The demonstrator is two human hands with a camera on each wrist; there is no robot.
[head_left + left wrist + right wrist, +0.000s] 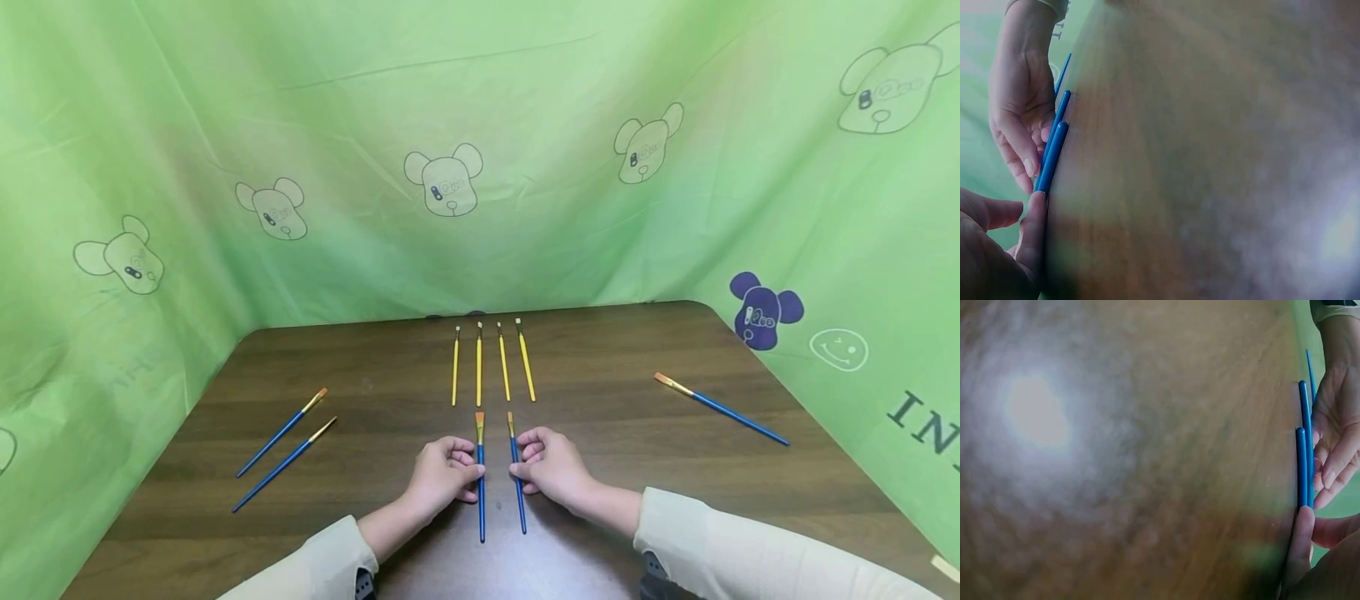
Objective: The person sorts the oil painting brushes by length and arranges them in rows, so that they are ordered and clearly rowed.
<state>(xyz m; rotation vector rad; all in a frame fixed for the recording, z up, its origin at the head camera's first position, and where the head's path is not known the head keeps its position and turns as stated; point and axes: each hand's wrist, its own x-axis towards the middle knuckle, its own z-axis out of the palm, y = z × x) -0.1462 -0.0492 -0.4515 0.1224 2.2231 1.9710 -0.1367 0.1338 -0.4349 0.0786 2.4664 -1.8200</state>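
Note:
Two blue-handled paintbrushes lie side by side near the middle of the table, bristles pointing away. My left hand [442, 475] pinches the left paintbrush [482, 512], which has a wide orange tip, with the thumb on its handle. My right hand [553, 468] pinches the right, narrower paintbrush [521, 512] in the same way from its outer side. Both handle ends show in the left wrist view, where the nearer handle [1054, 156] meets my left thumb. In the right wrist view, my right thumb meets the nearer handle [1302, 465]. Fingertips behind the handles are partly hidden.
Several yellow paintbrushes [479, 367] stand in a row beyond the hands. Two blue paintbrushes [281, 442] lie slanted at the left, another blue paintbrush [735, 411] at the right. Green printed cloth [525, 250] hangs round the brown table [600, 358].

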